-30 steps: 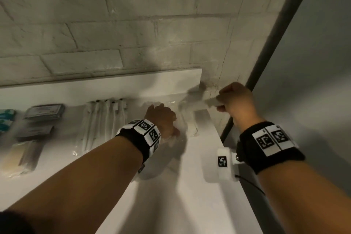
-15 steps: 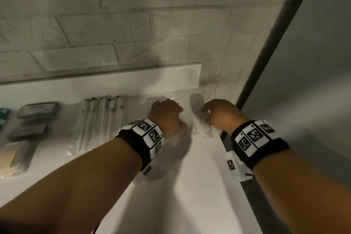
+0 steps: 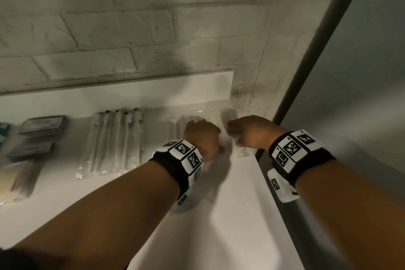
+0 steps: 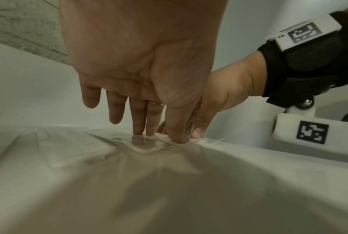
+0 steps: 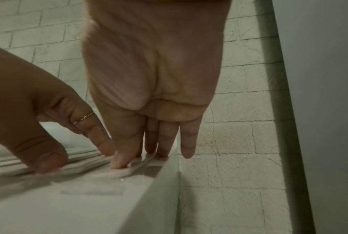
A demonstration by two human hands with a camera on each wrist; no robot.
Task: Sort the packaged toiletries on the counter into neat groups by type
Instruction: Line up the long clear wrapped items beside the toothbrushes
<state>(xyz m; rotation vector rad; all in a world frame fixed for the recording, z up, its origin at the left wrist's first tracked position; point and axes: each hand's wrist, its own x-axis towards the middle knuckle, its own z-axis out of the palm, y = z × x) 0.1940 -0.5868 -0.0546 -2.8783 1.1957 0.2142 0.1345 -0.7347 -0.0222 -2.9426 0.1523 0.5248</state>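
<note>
Bathroom — white counter [image 3: 230, 215], packaged toiletries [image 3: 114, 140]

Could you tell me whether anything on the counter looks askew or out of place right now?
One thing: the clear packets under both hands lie right at the counter's right edge, one corner about level with it. The wrapped toothbrushes lie in a tidy row; the left-hand groups are too blurred to judge.

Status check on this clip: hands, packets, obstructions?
Left hand and right hand open, fingertips pressing clear packets flat at counter corner. Nothing obstructing.
</note>
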